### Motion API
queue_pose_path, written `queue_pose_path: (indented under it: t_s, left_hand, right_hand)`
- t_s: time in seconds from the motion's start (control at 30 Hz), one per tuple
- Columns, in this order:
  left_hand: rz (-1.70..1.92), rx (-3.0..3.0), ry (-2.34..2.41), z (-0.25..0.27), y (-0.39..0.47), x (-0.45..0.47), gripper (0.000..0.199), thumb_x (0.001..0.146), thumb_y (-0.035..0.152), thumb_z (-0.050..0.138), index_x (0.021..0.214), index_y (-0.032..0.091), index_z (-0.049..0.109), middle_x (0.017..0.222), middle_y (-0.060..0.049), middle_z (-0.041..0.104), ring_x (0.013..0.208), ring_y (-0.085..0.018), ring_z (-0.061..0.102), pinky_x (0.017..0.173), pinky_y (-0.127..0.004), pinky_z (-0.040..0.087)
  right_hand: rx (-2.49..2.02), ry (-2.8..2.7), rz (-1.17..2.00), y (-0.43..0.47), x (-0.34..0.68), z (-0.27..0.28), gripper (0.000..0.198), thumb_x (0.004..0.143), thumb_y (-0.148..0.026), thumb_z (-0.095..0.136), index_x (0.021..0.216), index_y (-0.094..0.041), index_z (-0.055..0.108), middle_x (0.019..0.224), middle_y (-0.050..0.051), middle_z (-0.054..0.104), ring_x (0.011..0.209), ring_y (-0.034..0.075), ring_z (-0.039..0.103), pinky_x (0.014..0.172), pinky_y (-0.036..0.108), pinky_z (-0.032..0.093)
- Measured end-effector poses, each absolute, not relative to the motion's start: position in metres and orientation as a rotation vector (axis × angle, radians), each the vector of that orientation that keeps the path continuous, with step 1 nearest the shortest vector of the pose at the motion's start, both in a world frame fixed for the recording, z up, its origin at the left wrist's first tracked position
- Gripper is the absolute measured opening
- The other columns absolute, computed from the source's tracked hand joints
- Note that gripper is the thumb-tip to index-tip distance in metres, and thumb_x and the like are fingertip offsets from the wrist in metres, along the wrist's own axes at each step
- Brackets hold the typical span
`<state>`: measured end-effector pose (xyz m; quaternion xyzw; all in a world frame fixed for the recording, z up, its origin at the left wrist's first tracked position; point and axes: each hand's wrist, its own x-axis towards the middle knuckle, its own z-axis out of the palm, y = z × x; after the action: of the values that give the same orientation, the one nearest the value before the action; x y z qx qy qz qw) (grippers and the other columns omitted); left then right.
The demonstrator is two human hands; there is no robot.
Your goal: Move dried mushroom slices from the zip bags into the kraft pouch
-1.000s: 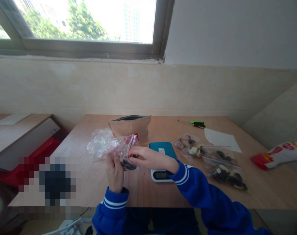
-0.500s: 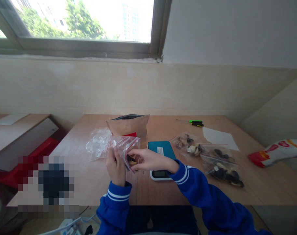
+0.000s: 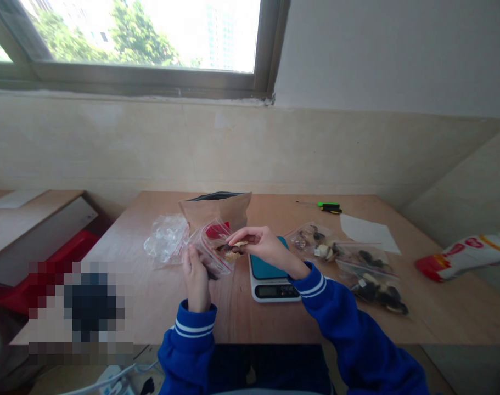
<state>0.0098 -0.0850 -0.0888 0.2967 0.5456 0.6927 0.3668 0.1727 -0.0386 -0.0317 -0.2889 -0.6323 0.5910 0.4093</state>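
My left hand grips a clear zip bag with a red seal line, its mouth tilted to the right. Dark pieces show low in the bag. At the mouth, the fingers of my right hand close on dark and tan dried pieces that look like dried mushroom. Under my right wrist stands a white kitchen scale with a teal top, partly hidden by the hand. A brown paper pouch stands open behind the bag.
Crumpled clear bags lie at left. Several filled zip bags rest at right, near a white paper sheet. Screwdrivers lie at the back. A red and white packet sits at the right edge.
My right hand has moved up and right from inside the bag's mouth, with dried pieces now showing in its fingers. The bag's mouth has tipped lower, and more of the scale's display shows.
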Motion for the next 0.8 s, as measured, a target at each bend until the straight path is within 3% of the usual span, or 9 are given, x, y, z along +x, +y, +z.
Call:
queue_pose_path:
  t_s: [0.27,0.4,0.8]
  left_hand:
    - [1.676,0.623,1.373,-0.084,-0.092,0.018,0.047,0.083,0.060,0.049,0.084,0.015,0.064,0.067,-0.004,0.068,0.051,-0.015,0.061,0.047,-0.026,0.047]
    - [1.665,0.605,1.342,-0.089,-0.094,0.015,0.048,0.081,0.061,0.051,0.082,0.015,0.064,0.064,-0.003,0.067,0.050,-0.014,0.060,0.047,-0.025,0.047]
    - [1.650,0.549,1.375,-0.095,-0.095,0.005,0.051,0.080,0.063,0.050,0.083,0.014,0.065,0.068,-0.005,0.069,0.051,-0.015,0.062,0.047,-0.026,0.047]
  right_hand:
    - [-0.645,-1.488,1.186,-0.004,0.160,0.011,0.031,0.063,-0.040,0.084,0.083,-0.018,0.073,0.090,0.004,0.074,0.085,0.015,0.067,0.078,0.028,0.056]
    - [-0.660,-1.472,1.211,0.024,0.156,0.041,0.035,0.061,-0.040,0.084,0.084,-0.016,0.072,0.083,0.002,0.072,0.072,0.011,0.064,0.065,0.023,0.054]
    - [-0.948,-1.736,1.452,0.062,0.152,0.064,0.017,0.063,-0.019,0.084,0.075,-0.011,0.075,0.068,0.004,0.073,0.059,0.008,0.060,0.056,0.019,0.051]
